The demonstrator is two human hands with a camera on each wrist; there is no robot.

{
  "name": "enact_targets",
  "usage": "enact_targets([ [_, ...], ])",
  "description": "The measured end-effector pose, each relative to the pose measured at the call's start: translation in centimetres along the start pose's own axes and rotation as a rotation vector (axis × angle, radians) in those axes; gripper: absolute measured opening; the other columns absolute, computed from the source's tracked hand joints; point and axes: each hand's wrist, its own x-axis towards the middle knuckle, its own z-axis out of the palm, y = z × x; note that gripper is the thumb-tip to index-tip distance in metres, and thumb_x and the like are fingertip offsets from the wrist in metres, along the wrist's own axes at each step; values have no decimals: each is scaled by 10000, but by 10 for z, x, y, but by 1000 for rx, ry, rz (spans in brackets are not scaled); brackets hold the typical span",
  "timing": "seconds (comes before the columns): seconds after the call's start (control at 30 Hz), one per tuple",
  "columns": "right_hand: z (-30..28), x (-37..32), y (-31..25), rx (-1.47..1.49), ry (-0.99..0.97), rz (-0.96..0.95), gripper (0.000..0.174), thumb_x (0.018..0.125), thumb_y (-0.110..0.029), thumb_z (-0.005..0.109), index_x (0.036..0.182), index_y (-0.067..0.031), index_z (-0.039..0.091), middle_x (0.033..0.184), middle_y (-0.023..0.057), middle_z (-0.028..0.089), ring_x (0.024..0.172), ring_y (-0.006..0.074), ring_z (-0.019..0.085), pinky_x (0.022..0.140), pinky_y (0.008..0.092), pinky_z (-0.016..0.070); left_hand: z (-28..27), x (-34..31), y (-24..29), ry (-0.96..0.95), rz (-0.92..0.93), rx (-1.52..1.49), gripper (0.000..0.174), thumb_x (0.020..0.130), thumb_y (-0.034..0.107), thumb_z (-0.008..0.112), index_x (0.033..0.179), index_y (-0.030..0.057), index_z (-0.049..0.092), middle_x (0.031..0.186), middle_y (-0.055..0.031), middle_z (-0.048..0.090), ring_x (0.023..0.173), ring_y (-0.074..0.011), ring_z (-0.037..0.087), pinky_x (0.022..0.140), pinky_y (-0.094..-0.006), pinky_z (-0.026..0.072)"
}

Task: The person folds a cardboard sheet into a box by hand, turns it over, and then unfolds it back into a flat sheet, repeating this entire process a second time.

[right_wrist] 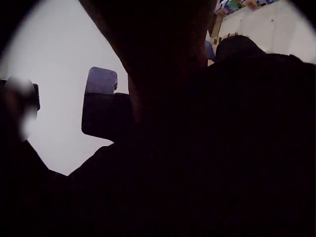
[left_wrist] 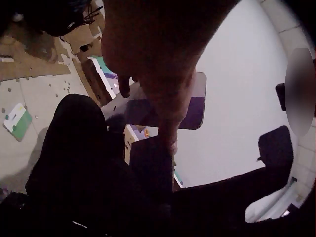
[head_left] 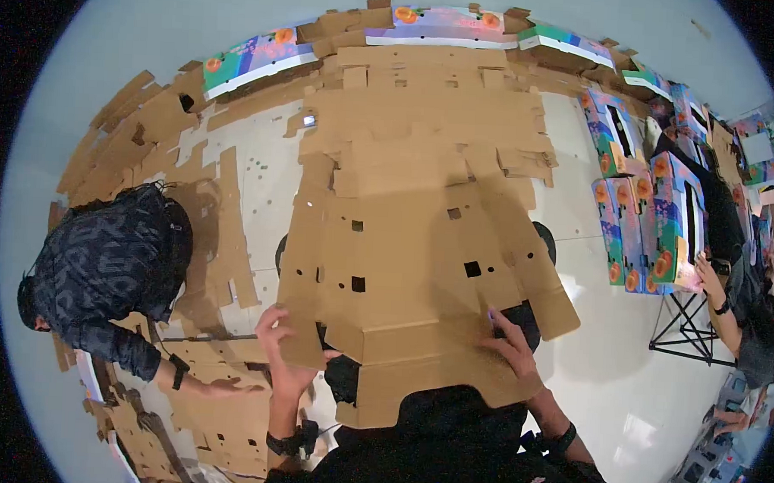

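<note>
A large brown cardboard sheet (head_left: 412, 268) with punched holes and cut flaps lies across the person's lap, its near edge folded up along a crease. At its lower left flap, the left hand (head_left: 291, 367) grips the cardboard, thumb at the flap's edge and the other fingers on the outer side. The right hand (head_left: 516, 359) rests on the near right part with fingers extended over the surface. In the left wrist view, the left hand (left_wrist: 160, 94) reaches down to a dark panel's edge. The right wrist view is mostly dark; the fingertips are hidden.
Flat cardboard (head_left: 418, 113) covers the floor ahead. Printed boxes (head_left: 677, 220) stand at the right beside a black folding stand (head_left: 690, 332), where another person's hand (head_left: 709, 277) touches one. A person in a dark jacket (head_left: 114, 255) crouches at the left over more cardboard.
</note>
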Motion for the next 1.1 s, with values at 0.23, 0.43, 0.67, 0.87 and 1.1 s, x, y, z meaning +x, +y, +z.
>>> enact_targets([
  [0.23, -17, 7, -27, -165, -80, -154, 355, 764, -271, 779, 1092, -139, 746, 1539, 108, 528, 1148, 349, 612, 1006, 411, 500, 1, 5, 31, 61, 79, 51, 889, 461, 456, 1021, 1034, 126, 427, 1189, -96, 463, 1235, -386, 463, 1036, -541, 421],
  [0.43, -36, -14, -68, -90, -211, 80, 516, 813, -254, 801, 1278, -96, 643, 1529, 143, 522, 1246, 361, 585, 1064, 439, 476, -19, 29, 67, -149, 131, 224, 941, 392, 625, 963, 1076, 116, 565, 1189, -82, 456, 1221, -376, 417, 1029, -545, 380],
  [0.67, 10, -54, -39, 180, 134, 235, 567, 879, -168, 762, 1384, -42, 535, 1576, 190, 432, 1378, 337, 503, 1147, 433, 402, -8, 44, 65, -458, 94, 98, 1059, 396, 695, 915, 1237, 129, 608, 1279, -138, 393, 1269, -388, 331, 1074, -559, 329],
  [0.87, -9, -94, -4, -69, 187, 175, 338, 876, -14, 725, 1202, -4, 638, 1339, 206, 639, 1226, 345, 621, 1011, 430, 506, 10, 21, 36, -247, 80, 36, 1128, 466, 650, 945, 1340, 60, 541, 1343, -142, 372, 1274, -368, 373, 1082, -532, 367],
  [1.1, -45, -60, 53, 530, 510, 228, 786, 910, -26, 721, 1567, -39, 290, 1434, 135, 543, 1308, 237, 547, 1106, 407, 440, 34, 19, 39, -88, -290, -332, 1454, 508, 588, 975, 1569, 47, 140, 1498, -195, 308, 1434, -331, 336, 1152, -512, 374],
])
